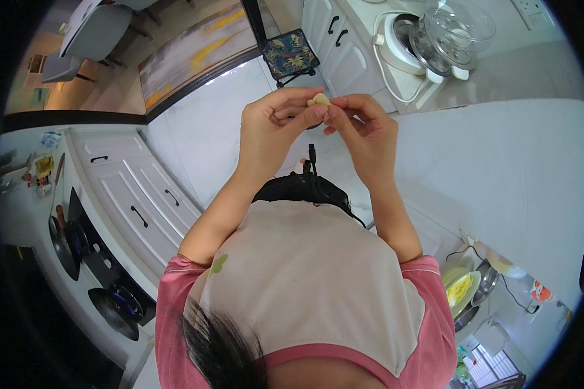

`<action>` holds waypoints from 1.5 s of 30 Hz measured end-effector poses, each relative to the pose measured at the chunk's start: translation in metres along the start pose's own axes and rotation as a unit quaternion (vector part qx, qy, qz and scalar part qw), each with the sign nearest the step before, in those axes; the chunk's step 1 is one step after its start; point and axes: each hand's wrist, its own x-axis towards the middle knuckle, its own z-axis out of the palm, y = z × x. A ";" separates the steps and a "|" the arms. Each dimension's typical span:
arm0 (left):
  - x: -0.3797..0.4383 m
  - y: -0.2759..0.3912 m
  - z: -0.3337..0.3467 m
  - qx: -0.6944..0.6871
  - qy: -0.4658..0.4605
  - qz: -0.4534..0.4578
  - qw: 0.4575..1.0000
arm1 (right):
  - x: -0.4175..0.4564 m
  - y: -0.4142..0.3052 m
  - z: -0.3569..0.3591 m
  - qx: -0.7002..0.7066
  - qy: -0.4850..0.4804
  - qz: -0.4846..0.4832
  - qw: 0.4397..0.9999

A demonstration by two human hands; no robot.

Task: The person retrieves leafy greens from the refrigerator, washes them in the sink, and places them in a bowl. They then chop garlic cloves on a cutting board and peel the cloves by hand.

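Observation:
Between my fingertips is a small pale-yellow lump of food (319, 100); whether it is dough or a garlic clove I cannot tell. My left hand (278, 121) pinches it from the left with thumb and forefinger. From the right, the thumb and fingers of my right hand (362, 127) close on its other edge. Both hands are raised in front of my body, above the tiled floor (214, 131). My fingers cover part of the lump.
A folding stool (291, 54) with a patterned seat stands ahead. White cabinets (131, 187) line the left, under a gas cooktop (97, 267) with dark pans. An electric steamer (409, 46) sits on the ahead-right counter. Bowls and a dish of yellow food (460, 291) lie lower right.

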 end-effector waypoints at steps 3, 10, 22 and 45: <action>0.009 -0.003 0.004 0.042 -0.003 -0.006 0.999 | 0.010 0.004 -0.009 -0.011 -0.006 0.008 1.000; 0.028 0.000 0.006 0.114 -0.017 0.017 0.993 | 0.027 0.008 -0.014 -0.022 0.006 0.027 0.999; 0.045 0.026 -0.017 0.047 -0.098 0.003 0.994 | 0.030 -0.013 0.017 0.039 0.059 0.002 0.997; 0.031 0.039 -0.033 -0.038 -0.053 0.102 0.993 | 0.029 -0.027 0.062 0.159 0.049 -0.054 0.985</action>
